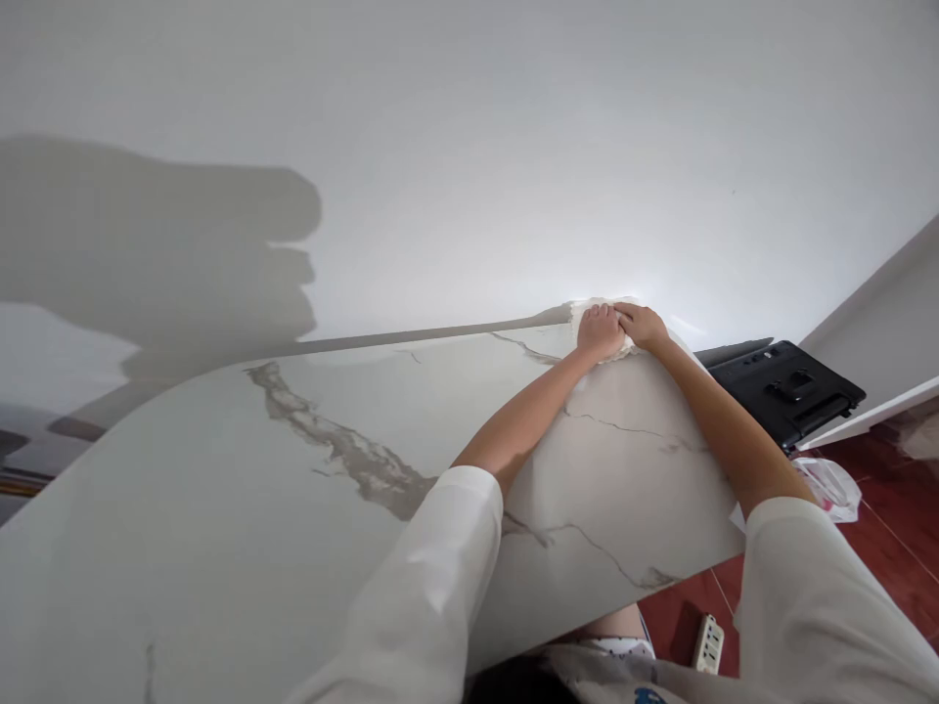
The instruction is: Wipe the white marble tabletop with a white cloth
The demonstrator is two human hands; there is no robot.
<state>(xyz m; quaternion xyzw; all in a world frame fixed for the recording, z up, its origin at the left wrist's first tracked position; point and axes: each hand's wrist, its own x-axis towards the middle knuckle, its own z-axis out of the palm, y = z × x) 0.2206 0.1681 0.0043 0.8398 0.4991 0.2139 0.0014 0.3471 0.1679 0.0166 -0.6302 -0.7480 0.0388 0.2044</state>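
At the far right corner of a white marbled tabletop [308,548], a white cloth [578,315] with a scalloped edge lies bunched against the wall side. My left hand [601,332] presses down on it, its fingers curled over the fabric. Right beside it, my right hand [643,327] grips the cloth's right part, with its fingertips close to the left hand. Both arms reach forward across the table. Parts of the cloth are hidden beneath the hands.
A pale wall [455,176] rises behind the table's far edge. To the right stands a black case [788,391] with a handle. A plastic bag [832,489] and a power strip [708,645] lie on the red tiled floor [899,518].
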